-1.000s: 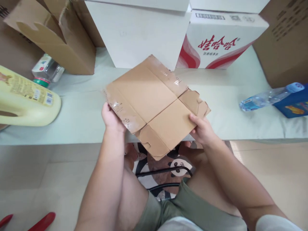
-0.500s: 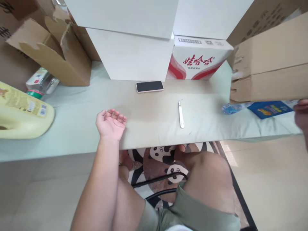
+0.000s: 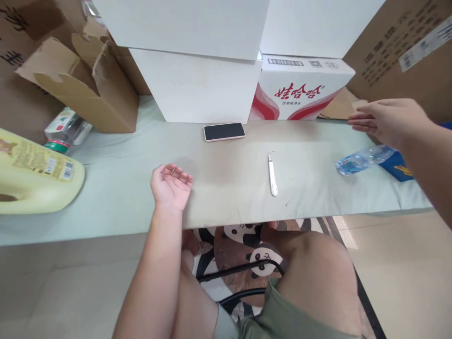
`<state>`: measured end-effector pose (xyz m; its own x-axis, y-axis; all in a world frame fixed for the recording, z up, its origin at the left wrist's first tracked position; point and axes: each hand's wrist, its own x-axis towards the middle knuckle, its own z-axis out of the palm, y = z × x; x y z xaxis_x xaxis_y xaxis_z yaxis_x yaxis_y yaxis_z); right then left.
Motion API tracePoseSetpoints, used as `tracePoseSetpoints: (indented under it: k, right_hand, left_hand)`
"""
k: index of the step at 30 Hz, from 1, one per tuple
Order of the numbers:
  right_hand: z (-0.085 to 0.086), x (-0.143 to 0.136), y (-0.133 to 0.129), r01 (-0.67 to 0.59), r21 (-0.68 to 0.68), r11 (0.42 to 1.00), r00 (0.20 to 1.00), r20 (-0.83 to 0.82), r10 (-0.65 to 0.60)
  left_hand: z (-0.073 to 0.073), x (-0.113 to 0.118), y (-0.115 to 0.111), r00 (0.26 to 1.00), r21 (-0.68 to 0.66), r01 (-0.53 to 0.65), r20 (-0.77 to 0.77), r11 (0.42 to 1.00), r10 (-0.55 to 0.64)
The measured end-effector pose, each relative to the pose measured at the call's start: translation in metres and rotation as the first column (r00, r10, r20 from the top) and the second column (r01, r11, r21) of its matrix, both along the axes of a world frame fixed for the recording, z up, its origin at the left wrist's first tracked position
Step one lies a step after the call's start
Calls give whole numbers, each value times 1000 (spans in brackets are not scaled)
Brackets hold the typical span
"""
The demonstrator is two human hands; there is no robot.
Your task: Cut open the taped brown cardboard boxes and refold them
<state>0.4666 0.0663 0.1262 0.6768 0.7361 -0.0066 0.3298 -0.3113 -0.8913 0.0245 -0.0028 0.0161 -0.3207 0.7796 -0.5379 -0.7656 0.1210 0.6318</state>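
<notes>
My left hand (image 3: 173,187) rests palm up on the pale cloth of the table (image 3: 226,202), its fingers loosely curled and nothing in it. At the right, my right hand (image 3: 391,120) hovers above the table beside a clear plastic bottle (image 3: 360,160), back of the hand up, fingers extended and holding nothing visible. Between the hands lies a white-handled scalpel (image 3: 272,176). A phone (image 3: 224,132) with a dark screen lies flat behind it, in front of the white boxes. Partly behind my right forearm is a blue packet (image 3: 397,167).
White boxes (image 3: 208,89) and a red-and-white carton (image 3: 296,94) stand at the back. An open cardboard box (image 3: 116,94), a bottle with a green cap (image 3: 63,129) and a yellow jug (image 3: 42,174) are at the left. A large printed carton (image 3: 391,52) stands back right.
My right hand has moved in from the right edge over the table. The cardboard box that covered the right side is out of its former place. My left hand keeps its pose.
</notes>
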Motion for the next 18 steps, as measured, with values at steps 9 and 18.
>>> tracePoseSetpoints:
  k: [9,18]
  right_hand:
    - [-32,-138,18,-469,-186,864,881,-34,471]
    - [-53,-367,61,-871,-267,413,327,315,891]
  left_hand:
    - [2,-15,-7,984,91,-44,176,995,27]
    - [3,-33,-7,956,119,-85,291,989,47]
